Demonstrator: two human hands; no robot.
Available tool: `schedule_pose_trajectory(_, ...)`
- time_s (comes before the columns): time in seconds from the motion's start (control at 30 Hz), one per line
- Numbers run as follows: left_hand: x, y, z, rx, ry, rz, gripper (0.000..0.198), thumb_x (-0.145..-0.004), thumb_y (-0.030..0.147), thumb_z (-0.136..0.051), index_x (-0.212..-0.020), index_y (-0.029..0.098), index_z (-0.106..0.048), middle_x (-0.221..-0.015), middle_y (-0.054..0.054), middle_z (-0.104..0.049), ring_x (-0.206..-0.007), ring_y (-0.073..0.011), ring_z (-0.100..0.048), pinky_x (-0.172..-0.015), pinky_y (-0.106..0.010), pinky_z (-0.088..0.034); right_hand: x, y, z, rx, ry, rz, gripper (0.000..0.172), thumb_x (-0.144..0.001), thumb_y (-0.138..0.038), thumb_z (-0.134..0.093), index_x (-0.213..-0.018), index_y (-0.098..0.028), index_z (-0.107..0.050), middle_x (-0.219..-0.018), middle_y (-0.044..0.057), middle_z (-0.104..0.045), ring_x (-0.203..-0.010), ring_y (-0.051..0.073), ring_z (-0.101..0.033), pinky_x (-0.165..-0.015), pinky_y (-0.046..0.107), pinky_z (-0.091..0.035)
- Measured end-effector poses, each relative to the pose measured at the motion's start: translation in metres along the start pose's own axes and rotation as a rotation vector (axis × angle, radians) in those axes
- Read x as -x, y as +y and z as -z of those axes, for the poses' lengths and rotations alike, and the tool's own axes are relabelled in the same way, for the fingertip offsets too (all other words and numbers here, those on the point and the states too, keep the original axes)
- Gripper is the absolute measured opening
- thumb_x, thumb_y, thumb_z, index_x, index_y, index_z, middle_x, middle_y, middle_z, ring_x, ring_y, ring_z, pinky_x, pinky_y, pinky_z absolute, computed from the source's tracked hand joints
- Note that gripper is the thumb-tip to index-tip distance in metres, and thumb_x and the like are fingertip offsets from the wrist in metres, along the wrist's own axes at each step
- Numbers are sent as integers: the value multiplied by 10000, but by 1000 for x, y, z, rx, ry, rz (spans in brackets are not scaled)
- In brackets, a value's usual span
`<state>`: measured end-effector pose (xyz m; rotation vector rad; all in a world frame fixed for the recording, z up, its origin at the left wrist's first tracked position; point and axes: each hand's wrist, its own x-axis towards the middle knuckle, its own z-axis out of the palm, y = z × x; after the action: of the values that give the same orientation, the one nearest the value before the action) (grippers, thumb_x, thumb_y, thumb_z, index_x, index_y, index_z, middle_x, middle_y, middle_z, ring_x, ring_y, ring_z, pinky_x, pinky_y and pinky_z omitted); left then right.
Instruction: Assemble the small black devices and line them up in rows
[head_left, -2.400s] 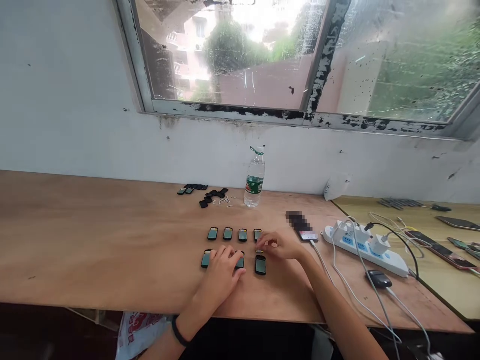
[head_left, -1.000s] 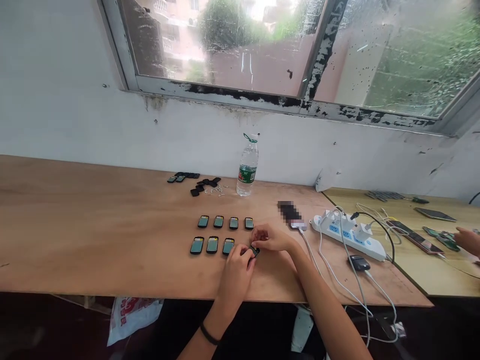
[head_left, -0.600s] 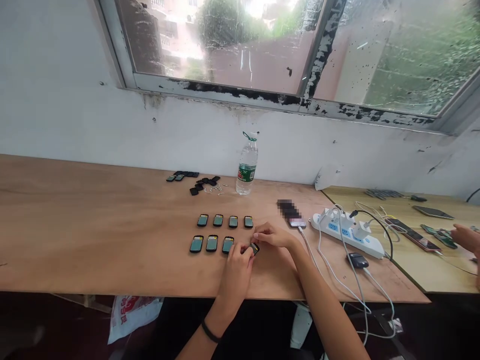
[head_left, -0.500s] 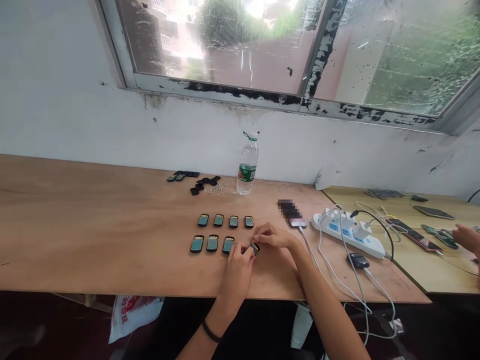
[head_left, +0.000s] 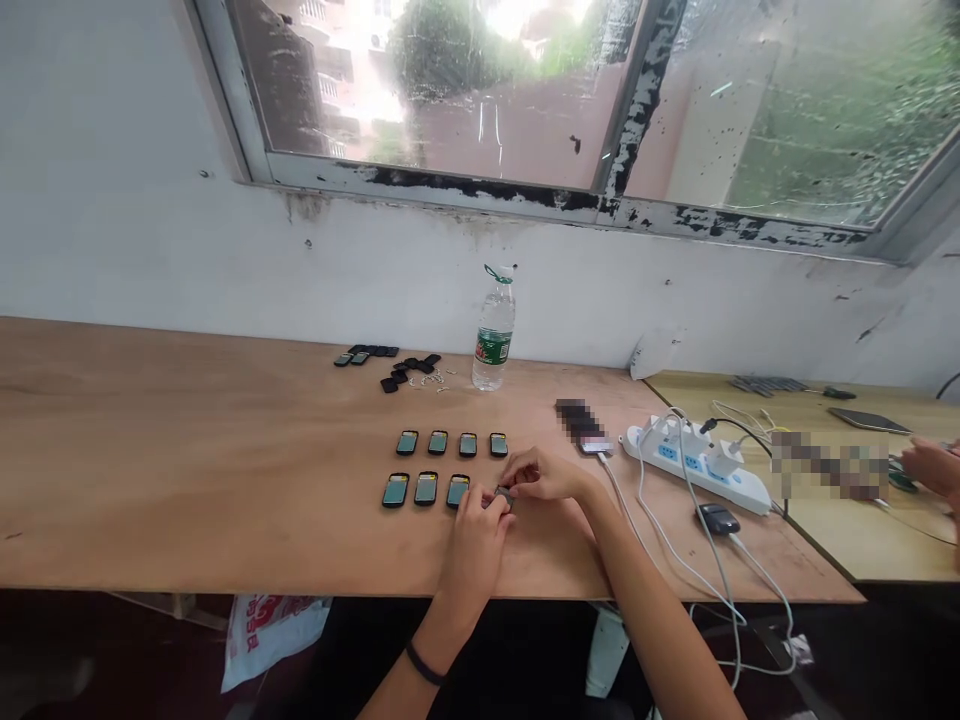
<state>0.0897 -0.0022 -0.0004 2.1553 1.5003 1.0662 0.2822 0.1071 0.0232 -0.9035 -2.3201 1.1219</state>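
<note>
Both hands meet at a small black rectangular device with a glassy face (head_left: pixel 503 494), at the right end of the near row on the wooden surface (head_left: pixel 187 470). Left hand (head_left: pixel 475 530) and right hand (head_left: pixel 544 474) have fingers pinched on it — light, rigid, slick-faced (likely scratch-prone); best held by its edges.

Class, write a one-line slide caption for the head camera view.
Both hands, left hand and right hand, pinch one small screen device beside seven others.

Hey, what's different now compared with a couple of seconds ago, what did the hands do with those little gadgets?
The left hand slid right off the front row and, with the right hand, took up the end gadget; both hands now pinch it just above the table. The other seven gadgets, bottle and power strip lie as before.
</note>
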Motion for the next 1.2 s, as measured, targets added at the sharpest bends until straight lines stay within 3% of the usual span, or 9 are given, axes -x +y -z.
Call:
schedule_pose_trajectory(0.17,2,0,-1,22,-21,4,92,-927,182,-651,-993,235,-688,-1090,-46,-578,-975,-215,-632,-849,-378,-553,-1,1,-4,34,66,-27,306,-812,-206,-635,-1083,-175,-772,-953,63,-753,-778,175,-636,-672,268,-498)
schedule_pose_trajectory(0.33,3,-2,-2,-27,1,16,202,-923,183,-643,-1112,235,-689,-1152,-72,-597,-1067,-256,-625,-920,-433,-552,-5,4,-6,74,89,-5,285,-833,-198,-586,-1030,-182,-791,-946,59,-760,-744,169,-632,-656,266,-499)
schedule_pose_trajectory(0.57,2,-2,0,9,-10,7,292,-907,160,-640,-1182,251,-679,-1178,-67,-605,-1119,-252,-622,-968,-423,-541,-5,0,-5,76,107,14,258,-878,-207,-571,-1020,-192,-786,-979,64,-763,-817,194,-665,-716,291,-516)
schedule_pose_trajectory(0.67,0,-3,15,68,-25,12,317,-899,168,-659,-1202,262,-677,-1188,-48,-618,-1094,-223,-641,-955,-376,-547,-4,-5,-4,72,139,21,242,-928,-238,-552,-995,-192,-780,-985,66,-762,-873,204,-675,-774,308,-519)
schedule_pose_trajectory(0.83,-11,-26,61,28,19,-21,245,-961,179,-558,-1123,265,-719,-1100,-38,-684,-1032,-218,-645,-911,-370,-524,-4,-5,-3,100,159,1,242,-949,-348,-601,-972,-194,-786,-960,74,-754,-808,201,-644,-718,307,-496)
schedule_pose_trajectory(0.97,-19,-49,79,-188,-17,-16,263,-896,119,-615,-1022,290,-771,-1094,-42,-744,-1087,-272,-599,-960,-475,-430,-4,0,-3,49,105,-10,304,-872,-447,-727,-1030,-194,-787,-947,64,-740,-739,178,-607,-662,288,-472)
schedule_pose_trajectory(1.2,-21,-59,62,-206,-63,-72,211,-872,137,-671,-931,297,-796,-1105,-40,-761,-1094,-276,-593,-976,-496,-353,-7,9,-9,13,101,-71,598,-583,-530,-949,-1040,-181,-786,-804,19,-651,-726,170,-546,-606,267,-415)
